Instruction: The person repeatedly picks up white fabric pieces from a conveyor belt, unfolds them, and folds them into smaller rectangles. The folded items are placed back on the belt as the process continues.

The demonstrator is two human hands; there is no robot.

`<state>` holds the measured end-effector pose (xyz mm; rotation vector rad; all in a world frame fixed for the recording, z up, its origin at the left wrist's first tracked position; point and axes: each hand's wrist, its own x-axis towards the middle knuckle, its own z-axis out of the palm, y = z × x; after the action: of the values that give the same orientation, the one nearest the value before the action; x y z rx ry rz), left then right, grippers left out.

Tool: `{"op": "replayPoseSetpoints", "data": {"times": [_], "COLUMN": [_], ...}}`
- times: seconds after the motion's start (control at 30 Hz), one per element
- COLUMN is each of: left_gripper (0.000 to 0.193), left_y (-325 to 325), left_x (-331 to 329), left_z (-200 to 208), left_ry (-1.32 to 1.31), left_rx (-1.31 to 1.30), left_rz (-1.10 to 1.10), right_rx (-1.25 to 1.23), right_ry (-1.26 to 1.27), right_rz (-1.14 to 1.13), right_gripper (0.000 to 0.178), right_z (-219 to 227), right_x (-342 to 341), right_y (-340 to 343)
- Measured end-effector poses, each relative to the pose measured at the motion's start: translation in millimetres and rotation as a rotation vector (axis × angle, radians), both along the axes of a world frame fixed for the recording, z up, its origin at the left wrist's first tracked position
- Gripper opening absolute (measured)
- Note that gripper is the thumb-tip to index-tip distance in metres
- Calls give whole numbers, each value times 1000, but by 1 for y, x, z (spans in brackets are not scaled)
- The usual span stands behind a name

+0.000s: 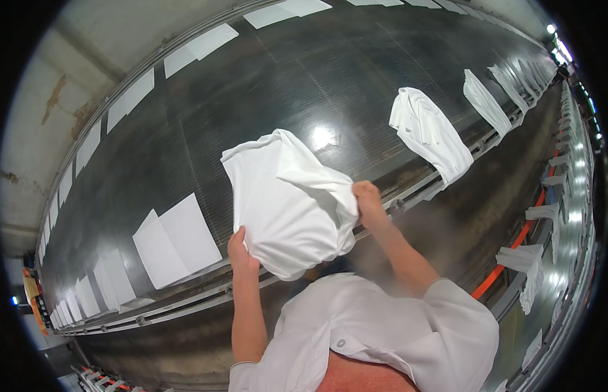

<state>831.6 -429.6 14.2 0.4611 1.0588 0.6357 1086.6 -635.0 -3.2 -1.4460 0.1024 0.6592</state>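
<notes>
Both my hands grip a white garment [278, 202] of soft cloth, held bunched and partly opened out over the near edge of a long dark table [271, 85]. My left hand [242, 247] is closed on its lower left side. On the right, my right hand [369, 196] pinches the edge by a gaping fold. The far part of the garment spreads toward the tabletop; whether it touches there I cannot tell. Left of it, a flat white panel with a crease [180, 242] lies at the near edge. To the right lies a crumpled white cloth [428, 130], hanging over the edge.
Several more white cloths [487, 101] drape over the near edge farther right. Flat white panels [199, 49] line the far edge. A metal rail [180, 297] runs along the table's front. Behind me, white pieces [529, 261] hang by an orange strip [490, 281].
</notes>
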Motion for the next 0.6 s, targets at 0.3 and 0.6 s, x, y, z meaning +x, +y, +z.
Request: {"op": "replayPoseSetpoints", "data": {"times": [0.3, 0.6], "left_gripper": [42, 36], "left_y": [-57, -55], "left_x": [-117, -84], "left_z": [29, 19], "left_ry": [121, 23], "left_rx": [121, 306], "left_rz": [-231, -133], "right_rx": [-76, 321], "right_ry": [-14, -213], "right_rz": [138, 50], "right_gripper": [20, 19], "right_z": [76, 71], "right_x": [-3, 106], "right_y": [-84, -46]}}
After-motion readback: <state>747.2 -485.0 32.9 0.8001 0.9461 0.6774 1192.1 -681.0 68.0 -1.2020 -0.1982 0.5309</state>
